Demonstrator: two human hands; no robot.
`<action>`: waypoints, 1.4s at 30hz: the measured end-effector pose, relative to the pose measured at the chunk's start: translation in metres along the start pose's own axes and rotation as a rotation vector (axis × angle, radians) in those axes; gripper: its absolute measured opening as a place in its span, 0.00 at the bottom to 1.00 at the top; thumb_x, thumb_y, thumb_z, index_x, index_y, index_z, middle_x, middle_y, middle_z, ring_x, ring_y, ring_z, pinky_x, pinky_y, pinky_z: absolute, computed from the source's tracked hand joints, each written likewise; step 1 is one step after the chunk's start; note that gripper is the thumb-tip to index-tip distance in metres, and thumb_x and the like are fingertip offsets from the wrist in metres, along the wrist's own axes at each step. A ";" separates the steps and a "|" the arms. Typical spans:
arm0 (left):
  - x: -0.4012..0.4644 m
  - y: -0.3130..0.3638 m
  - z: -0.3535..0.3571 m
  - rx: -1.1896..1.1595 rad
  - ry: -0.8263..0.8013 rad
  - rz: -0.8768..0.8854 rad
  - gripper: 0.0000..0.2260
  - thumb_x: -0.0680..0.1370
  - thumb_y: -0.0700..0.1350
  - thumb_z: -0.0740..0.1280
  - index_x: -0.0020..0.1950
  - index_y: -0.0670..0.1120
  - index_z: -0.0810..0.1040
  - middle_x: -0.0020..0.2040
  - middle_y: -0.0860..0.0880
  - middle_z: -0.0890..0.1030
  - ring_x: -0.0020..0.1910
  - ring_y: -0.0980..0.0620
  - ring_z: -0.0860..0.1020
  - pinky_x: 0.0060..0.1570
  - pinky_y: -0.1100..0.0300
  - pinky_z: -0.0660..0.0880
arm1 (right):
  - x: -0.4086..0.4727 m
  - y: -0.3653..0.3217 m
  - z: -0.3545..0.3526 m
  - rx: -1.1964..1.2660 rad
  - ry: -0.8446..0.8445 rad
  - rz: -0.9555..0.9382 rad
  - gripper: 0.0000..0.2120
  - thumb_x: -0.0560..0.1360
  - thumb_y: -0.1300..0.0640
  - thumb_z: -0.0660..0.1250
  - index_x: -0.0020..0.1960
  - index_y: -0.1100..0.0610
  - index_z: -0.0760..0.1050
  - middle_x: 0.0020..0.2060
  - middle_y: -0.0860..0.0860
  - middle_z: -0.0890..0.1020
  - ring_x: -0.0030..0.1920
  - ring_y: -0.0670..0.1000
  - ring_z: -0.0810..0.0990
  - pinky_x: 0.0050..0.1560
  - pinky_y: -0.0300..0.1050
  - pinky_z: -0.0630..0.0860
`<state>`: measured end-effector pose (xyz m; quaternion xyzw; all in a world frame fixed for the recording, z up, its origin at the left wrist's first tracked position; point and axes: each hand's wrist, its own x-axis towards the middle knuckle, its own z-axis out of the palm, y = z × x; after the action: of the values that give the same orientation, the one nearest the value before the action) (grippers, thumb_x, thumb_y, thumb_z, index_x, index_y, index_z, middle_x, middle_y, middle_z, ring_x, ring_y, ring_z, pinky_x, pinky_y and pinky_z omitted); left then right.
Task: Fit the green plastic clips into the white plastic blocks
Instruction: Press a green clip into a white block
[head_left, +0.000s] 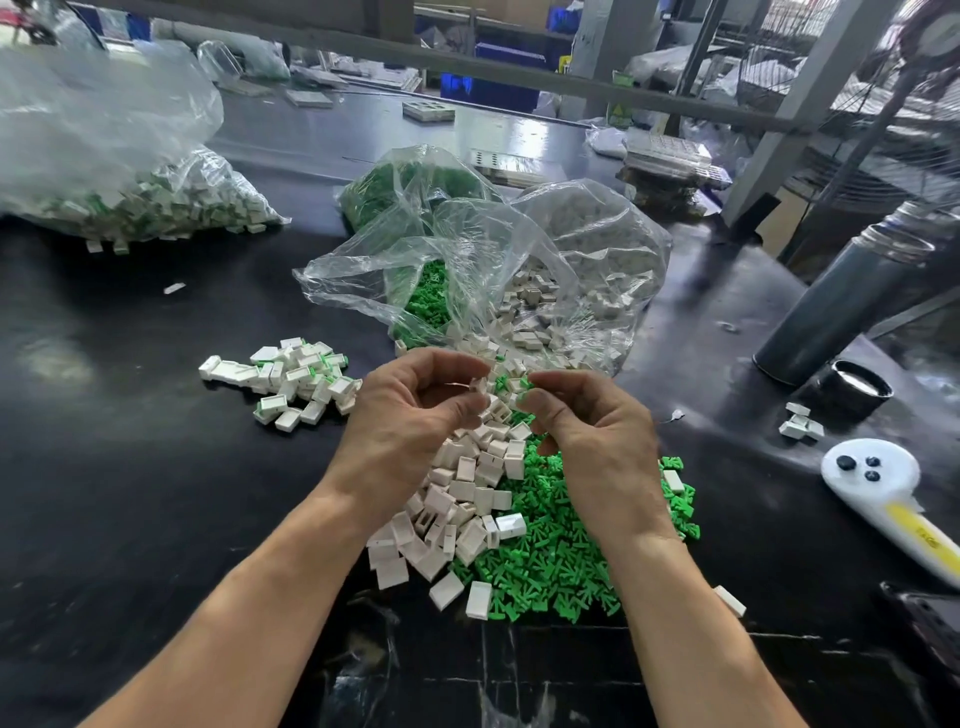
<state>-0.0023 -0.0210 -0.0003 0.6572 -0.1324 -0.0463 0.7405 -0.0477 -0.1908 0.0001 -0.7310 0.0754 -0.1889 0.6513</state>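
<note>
My left hand (410, 410) pinches a small white block (479, 385) between thumb and fingertips, held above the table. My right hand (587, 421) is just to its right and pinches a green clip (524, 385) at its fingertips, a short gap from the block. Below both hands lies a heap of loose white blocks (467, 499), and beside it on the right a heap of green clips (561, 561). A pile of blocks with green clips fitted (291, 379) lies to the left.
Open clear bags of green clips (426, 301) and white blocks (561, 306) lie behind my hands on the black table (156, 493). A large bag of fitted blocks (156, 202) sits far left. A dark flask (841, 306), its cap (857, 389) and a white handheld device (883, 493) lie right.
</note>
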 end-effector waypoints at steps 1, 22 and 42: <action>0.000 0.000 0.000 -0.004 -0.007 0.001 0.11 0.75 0.34 0.74 0.54 0.45 0.84 0.48 0.49 0.87 0.47 0.52 0.86 0.47 0.64 0.81 | 0.000 -0.001 0.001 0.019 -0.006 -0.002 0.06 0.77 0.63 0.75 0.51 0.53 0.84 0.41 0.49 0.87 0.38 0.43 0.82 0.37 0.36 0.78; -0.003 0.002 0.003 -0.018 -0.067 0.050 0.09 0.77 0.40 0.73 0.57 0.44 0.84 0.46 0.47 0.86 0.40 0.57 0.83 0.41 0.65 0.80 | -0.006 -0.004 0.000 0.030 -0.055 -0.101 0.12 0.81 0.62 0.69 0.60 0.49 0.85 0.36 0.40 0.82 0.35 0.44 0.78 0.36 0.32 0.75; -0.002 -0.004 0.001 0.052 -0.072 0.082 0.08 0.75 0.47 0.72 0.48 0.45 0.87 0.34 0.52 0.83 0.31 0.52 0.77 0.33 0.62 0.77 | -0.008 -0.008 0.005 -0.351 -0.047 -0.353 0.06 0.79 0.61 0.73 0.53 0.52 0.84 0.48 0.42 0.81 0.49 0.46 0.82 0.48 0.36 0.79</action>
<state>-0.0042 -0.0224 -0.0040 0.6681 -0.1867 -0.0360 0.7194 -0.0543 -0.1822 0.0058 -0.8390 -0.0369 -0.2666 0.4729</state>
